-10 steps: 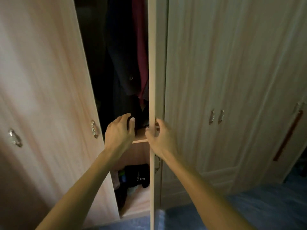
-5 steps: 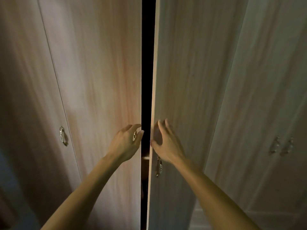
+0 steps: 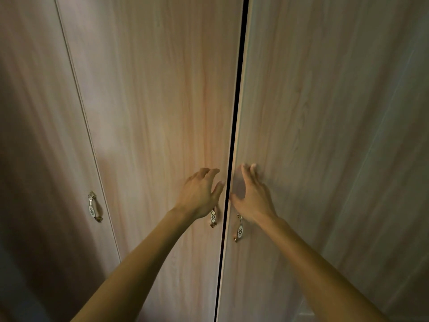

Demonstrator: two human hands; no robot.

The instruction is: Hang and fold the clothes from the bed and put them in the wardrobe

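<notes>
The wardrobe fills the view, its two light wood doors almost together with only a thin dark slit between them. My left hand (image 3: 199,194) lies with spread fingers on the left door (image 3: 162,101), just above its metal handle (image 3: 213,218). My right hand (image 3: 251,196) presses flat on the right door (image 3: 313,112), above that door's handle (image 3: 239,228). Neither hand holds anything. The clothes inside are hidden behind the doors, and no bed shows.
A further wardrobe door stands at the left with its own metal handle (image 3: 94,206). More door panels run off to the right. A dim bluish strip shows at the bottom left corner.
Both doors have swung from wide apart to nearly shut, hiding the hanging clothes and shelf. My hands moved from the door edges onto the door faces.
</notes>
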